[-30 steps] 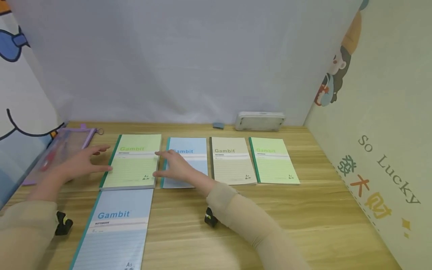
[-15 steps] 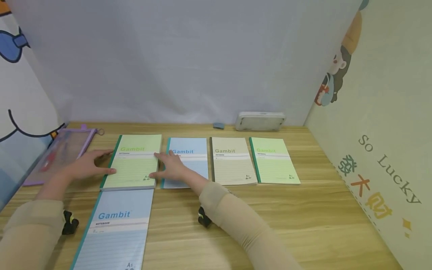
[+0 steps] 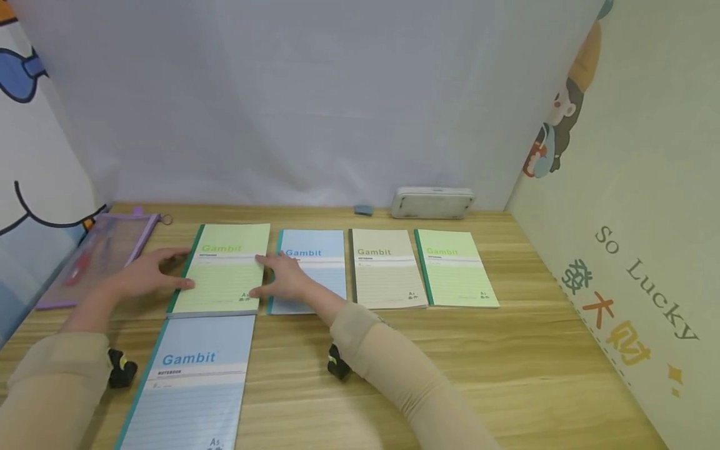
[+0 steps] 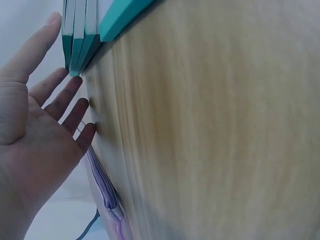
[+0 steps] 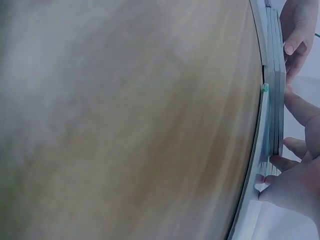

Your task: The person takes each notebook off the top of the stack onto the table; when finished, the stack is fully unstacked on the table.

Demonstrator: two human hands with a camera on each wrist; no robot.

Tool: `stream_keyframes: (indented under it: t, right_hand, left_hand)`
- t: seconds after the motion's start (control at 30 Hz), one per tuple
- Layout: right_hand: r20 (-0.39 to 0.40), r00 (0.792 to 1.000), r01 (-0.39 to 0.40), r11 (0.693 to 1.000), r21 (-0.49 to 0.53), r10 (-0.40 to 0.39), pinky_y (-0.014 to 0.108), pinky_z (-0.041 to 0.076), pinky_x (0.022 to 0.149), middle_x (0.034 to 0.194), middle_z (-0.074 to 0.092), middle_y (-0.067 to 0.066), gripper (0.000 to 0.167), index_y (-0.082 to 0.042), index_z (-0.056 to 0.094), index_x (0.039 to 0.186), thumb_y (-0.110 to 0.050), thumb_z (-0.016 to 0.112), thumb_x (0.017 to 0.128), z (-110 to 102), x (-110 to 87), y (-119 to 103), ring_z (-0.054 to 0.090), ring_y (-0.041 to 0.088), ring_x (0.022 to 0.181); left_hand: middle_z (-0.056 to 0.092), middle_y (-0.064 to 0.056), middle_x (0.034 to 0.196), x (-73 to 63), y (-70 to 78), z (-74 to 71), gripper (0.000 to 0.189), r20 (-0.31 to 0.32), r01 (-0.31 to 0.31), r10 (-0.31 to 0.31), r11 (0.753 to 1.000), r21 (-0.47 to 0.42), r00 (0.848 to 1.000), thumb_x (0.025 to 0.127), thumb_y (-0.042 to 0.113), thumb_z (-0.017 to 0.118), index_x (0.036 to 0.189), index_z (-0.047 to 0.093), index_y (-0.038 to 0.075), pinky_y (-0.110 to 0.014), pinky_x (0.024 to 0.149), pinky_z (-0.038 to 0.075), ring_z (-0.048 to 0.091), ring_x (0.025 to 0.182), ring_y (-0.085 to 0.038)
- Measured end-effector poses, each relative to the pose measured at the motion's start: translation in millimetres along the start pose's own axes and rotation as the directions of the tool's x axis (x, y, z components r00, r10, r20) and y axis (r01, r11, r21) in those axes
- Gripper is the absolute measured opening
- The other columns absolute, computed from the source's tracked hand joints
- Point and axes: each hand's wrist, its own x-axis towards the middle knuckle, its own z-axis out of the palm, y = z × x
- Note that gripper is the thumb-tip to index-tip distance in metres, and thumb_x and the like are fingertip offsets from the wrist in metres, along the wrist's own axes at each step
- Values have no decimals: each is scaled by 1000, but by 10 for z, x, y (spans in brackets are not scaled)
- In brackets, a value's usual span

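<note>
A stack of green-covered A5 notebooks [image 3: 225, 275] lies at the left of the table, on or against the top edge of a large blue notebook [image 3: 191, 381]. My left hand [image 3: 147, 274] is at the stack's dark green spine side, with the thumb at the cover's edge. In the left wrist view its fingers [image 4: 62, 97] are extended beside several spines. On the opposite side, my right hand [image 3: 285, 278] touches the stack with thumb and fingers spread. It partly covers a smaller blue notebook [image 3: 320, 247]. The right wrist view shows the layered page edges [image 5: 275, 105] between both hands.
Right of the blue one lie a beige notebook [image 3: 388, 281] and a small green notebook [image 3: 458, 269]. A purple-edged zip pouch [image 3: 104, 250] is at far left. At the back stand a white case [image 3: 433, 203] and a small blue-grey block [image 3: 364, 210].
My left hand has moved right, up to the green stack, its thumb now at the cover. The right hand has shifted slightly left against the stack. The notebooks look unmoved.
</note>
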Motion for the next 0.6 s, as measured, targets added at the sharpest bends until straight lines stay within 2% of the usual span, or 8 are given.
stream_keyframes:
  t: [0.13,0.2,0.33,0.43,0.5,0.6]
  right_hand:
    - [-4,1000,0,1000,11,0,46,16,116,153,29,9,81,-16,30,149,-42,70,83,-18,-2,10,17,27,144]
    - [-7,1000,0,1000,26,0,43,19,115,154,26,10,82,-16,29,149,-42,71,83,-34,-5,16,18,25,144]
    - [-21,1000,-7,997,82,9,37,27,113,156,21,9,83,-18,29,149,-39,73,81,-64,-15,15,21,23,143]
    - [-46,999,-7,993,116,13,35,29,112,156,22,7,83,-18,30,149,-37,74,81,-97,-18,10,23,23,142]
    - [-64,998,-8,990,143,17,34,30,111,155,25,6,81,-18,32,148,-35,74,81,-130,-25,11,26,22,141]
    - [-92,995,-11,982,189,29,31,35,108,152,31,3,79,-18,34,148,-31,74,82,-201,-50,19,36,19,136]
  left_hand:
    - [22,-35,146,14,36,-4,94,-25,12,-14,998,-63,1000,82,48,69,149,21,3,-69,97,26,22,131,-55]
    - [26,-33,145,27,56,-9,89,-36,-1,-2,996,-89,999,84,46,67,150,22,6,-68,95,31,26,130,-53]
    - [34,-32,141,58,111,-4,86,-24,-39,37,993,-112,999,85,43,68,149,24,5,-63,94,35,34,127,-48]
    - [34,-29,143,68,156,-9,88,-36,-32,27,989,-144,999,84,43,69,150,23,6,-60,95,37,35,127,-46]
    - [34,-25,145,67,186,-25,87,-65,-20,9,984,-177,998,84,42,69,150,23,8,-54,95,39,37,128,-43]
    - [36,-20,145,67,240,-69,83,-116,-34,12,981,-190,993,85,41,68,149,26,9,-37,90,44,42,125,-38]
